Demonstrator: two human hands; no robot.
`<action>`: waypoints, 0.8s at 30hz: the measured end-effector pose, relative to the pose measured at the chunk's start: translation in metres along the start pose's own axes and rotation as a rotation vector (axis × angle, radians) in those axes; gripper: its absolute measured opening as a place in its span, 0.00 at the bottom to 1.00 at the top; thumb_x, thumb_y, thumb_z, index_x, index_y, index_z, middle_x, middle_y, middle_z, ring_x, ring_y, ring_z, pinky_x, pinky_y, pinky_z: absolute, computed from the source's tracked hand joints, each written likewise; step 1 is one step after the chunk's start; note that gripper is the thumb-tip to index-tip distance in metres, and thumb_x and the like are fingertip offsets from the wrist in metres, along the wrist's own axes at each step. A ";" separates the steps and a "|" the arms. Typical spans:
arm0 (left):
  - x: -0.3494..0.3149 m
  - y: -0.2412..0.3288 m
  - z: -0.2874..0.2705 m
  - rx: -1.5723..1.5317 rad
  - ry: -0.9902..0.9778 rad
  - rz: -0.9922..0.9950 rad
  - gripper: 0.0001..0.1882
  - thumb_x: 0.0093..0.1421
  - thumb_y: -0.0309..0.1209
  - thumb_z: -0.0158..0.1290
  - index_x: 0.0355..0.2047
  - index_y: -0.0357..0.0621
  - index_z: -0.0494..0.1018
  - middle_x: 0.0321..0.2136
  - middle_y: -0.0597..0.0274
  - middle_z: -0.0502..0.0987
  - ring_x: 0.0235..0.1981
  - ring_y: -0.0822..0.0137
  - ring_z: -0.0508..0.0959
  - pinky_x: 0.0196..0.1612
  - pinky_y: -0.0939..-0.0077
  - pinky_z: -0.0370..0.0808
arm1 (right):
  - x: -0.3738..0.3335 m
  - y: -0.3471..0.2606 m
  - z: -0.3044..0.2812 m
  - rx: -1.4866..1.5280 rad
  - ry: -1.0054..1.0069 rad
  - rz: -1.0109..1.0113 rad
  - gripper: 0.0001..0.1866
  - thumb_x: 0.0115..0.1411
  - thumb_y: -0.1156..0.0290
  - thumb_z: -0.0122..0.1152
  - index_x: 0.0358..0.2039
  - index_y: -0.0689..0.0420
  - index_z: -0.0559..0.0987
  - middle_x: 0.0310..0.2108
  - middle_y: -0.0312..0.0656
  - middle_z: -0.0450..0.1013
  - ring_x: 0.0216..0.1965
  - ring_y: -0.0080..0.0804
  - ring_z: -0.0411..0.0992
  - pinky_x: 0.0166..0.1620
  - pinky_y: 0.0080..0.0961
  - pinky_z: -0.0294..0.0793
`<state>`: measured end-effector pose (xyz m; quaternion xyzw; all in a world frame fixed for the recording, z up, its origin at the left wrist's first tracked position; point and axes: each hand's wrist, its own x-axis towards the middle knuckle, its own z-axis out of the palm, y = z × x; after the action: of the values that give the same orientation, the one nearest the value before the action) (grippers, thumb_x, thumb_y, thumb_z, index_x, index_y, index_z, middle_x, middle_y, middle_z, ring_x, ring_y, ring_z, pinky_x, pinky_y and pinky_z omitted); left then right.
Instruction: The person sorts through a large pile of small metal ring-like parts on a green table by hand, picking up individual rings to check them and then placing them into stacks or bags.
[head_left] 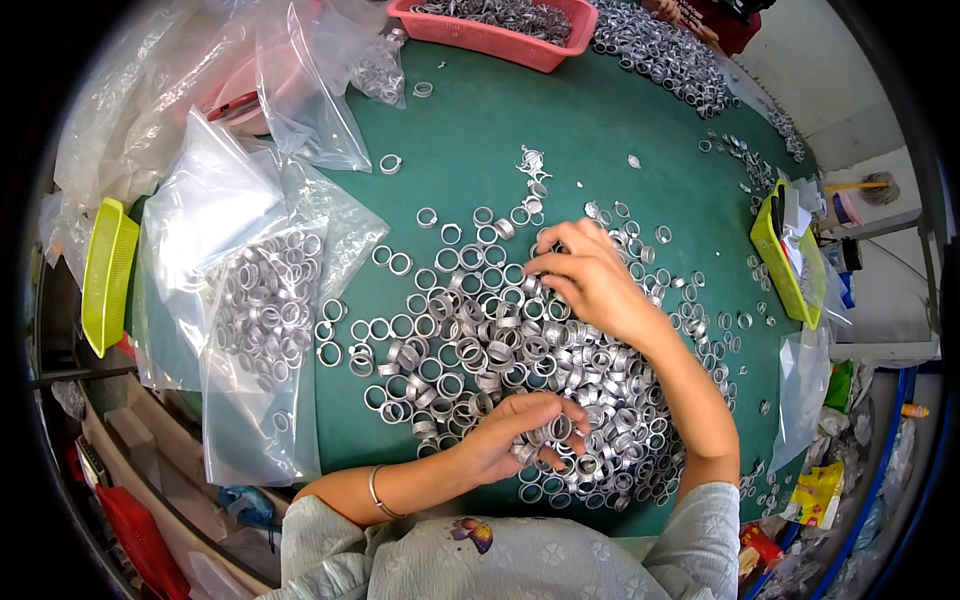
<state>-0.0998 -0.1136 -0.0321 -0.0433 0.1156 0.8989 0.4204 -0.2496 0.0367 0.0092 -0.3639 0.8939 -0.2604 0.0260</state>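
A wide heap of small grey metal rings (600,375) lies on the green tabletop (470,120) in front of me. My left hand (515,430) is at the heap's near side, palm turned up and fingers curled round a few metal rings (559,429). Farther off and to the right, my right hand (595,280) reaches over the heap's far part. Its fingers are bent, and the thumb and forefinger come close together at rings there; whatever is between them is hidden. Loose rings (400,264) are spread singly to the left of the heap.
On the left, a clear plastic bag (255,430) holds many rings. A yellow-green basket (110,275) stands beyond it, another (785,260) at the right edge. A pink basket (495,40) of metal pieces sits at the far side, near another ring heap (670,60) and a person's hand (690,18).
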 end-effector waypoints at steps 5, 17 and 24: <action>0.000 -0.003 -0.002 0.173 -0.022 -0.017 0.16 0.62 0.38 0.46 0.42 0.38 0.70 0.38 0.52 0.72 0.36 0.61 0.77 0.28 0.77 0.80 | 0.001 -0.002 -0.001 -0.060 -0.072 -0.017 0.06 0.47 0.75 0.62 0.29 0.56 0.78 0.35 0.36 0.68 0.40 0.36 0.63 0.47 0.32 0.59; -0.002 -0.004 -0.001 0.057 0.038 0.078 0.20 0.63 0.37 0.45 0.54 0.47 0.63 0.42 0.57 0.72 0.43 0.65 0.75 0.36 0.75 0.79 | -0.050 -0.025 -0.040 0.579 -0.094 0.167 0.06 0.51 0.75 0.61 0.30 0.61 0.78 0.38 0.41 0.73 0.41 0.35 0.70 0.48 0.32 0.66; 0.002 -0.009 0.001 0.131 0.005 0.032 0.16 0.61 0.30 0.49 0.49 0.45 0.66 0.42 0.50 0.71 0.38 0.62 0.76 0.29 0.79 0.79 | -0.041 0.026 0.008 -0.113 -0.074 0.113 0.23 0.58 0.61 0.53 0.52 0.55 0.69 0.57 0.47 0.58 0.60 0.47 0.53 0.60 0.41 0.51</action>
<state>-0.0941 -0.1069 -0.0332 -0.0163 0.1759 0.8959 0.4077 -0.2346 0.0757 -0.0165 -0.3233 0.9247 -0.1941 0.0532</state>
